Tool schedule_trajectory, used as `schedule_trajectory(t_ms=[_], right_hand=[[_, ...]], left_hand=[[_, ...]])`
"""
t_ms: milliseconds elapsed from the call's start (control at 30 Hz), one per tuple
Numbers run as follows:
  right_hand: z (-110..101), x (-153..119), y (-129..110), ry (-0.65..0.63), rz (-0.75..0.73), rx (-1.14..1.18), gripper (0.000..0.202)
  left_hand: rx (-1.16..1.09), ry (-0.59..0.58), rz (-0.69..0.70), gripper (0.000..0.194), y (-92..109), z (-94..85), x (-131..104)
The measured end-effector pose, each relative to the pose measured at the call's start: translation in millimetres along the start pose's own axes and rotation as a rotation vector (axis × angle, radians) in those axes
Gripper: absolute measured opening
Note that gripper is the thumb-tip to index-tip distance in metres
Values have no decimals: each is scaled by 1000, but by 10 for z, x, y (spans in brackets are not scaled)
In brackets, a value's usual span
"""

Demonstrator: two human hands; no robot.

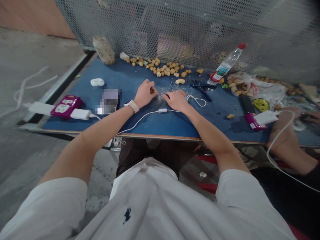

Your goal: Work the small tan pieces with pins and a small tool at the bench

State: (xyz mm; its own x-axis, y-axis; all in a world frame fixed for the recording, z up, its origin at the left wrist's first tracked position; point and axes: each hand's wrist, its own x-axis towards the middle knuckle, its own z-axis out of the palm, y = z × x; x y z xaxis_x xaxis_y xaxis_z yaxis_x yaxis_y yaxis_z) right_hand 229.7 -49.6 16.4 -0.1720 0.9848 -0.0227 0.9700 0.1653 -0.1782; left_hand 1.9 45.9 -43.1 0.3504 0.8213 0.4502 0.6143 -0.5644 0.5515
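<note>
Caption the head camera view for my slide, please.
Left hand pinching a small tan piece, right hand close by, at a blue table with more tan pieces behind.

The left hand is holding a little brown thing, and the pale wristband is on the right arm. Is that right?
Not quite: the pale wristband is on the left arm, as the head view shows. The left hand does hold a little brown thing.
</note>
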Motion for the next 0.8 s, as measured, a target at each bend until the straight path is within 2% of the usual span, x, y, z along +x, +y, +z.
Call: schedule_trajectory(t_ms=[800], right_hand=[[-22, -35, -33, -12, 5, -6, 73]], left_hand=[[-30, -19, -18, 29, 153, -75, -18]])
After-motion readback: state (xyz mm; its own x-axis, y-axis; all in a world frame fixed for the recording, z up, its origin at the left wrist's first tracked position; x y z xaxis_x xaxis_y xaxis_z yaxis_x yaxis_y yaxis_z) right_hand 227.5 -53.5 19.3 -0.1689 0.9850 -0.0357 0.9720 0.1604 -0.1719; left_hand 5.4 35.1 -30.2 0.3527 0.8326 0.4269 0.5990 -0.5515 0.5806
